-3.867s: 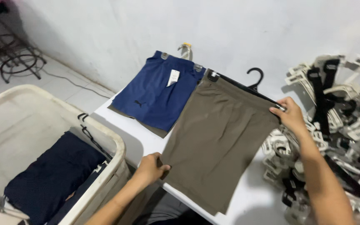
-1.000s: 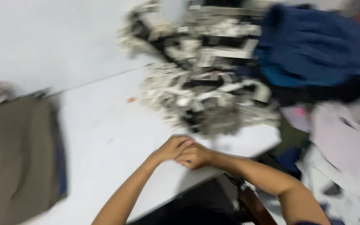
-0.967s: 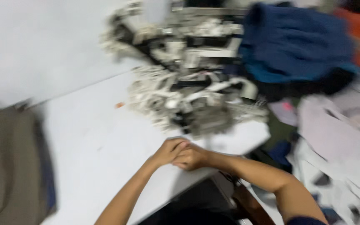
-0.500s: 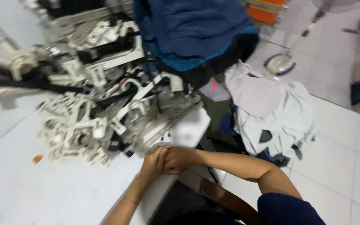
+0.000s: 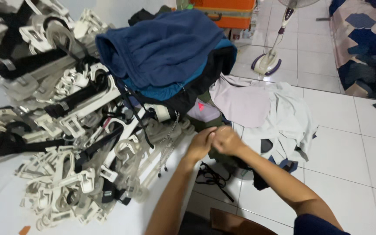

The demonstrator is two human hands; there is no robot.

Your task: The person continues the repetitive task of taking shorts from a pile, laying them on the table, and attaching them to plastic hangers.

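Hands (image 5: 214, 141) clasped, fingers' contents hidden.

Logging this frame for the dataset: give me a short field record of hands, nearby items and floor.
left hand: pressed against the right hand, over the table's edge
right hand: clasped with the left; whether it holds anything cannot be told
table: white, bearing a heap of hangers
hangers: white and black plastic, tangled
blue garments: piled on top of the hangers
pale clothes: heaped on the tiled floor
fan: white base on the floor, behind the clothes
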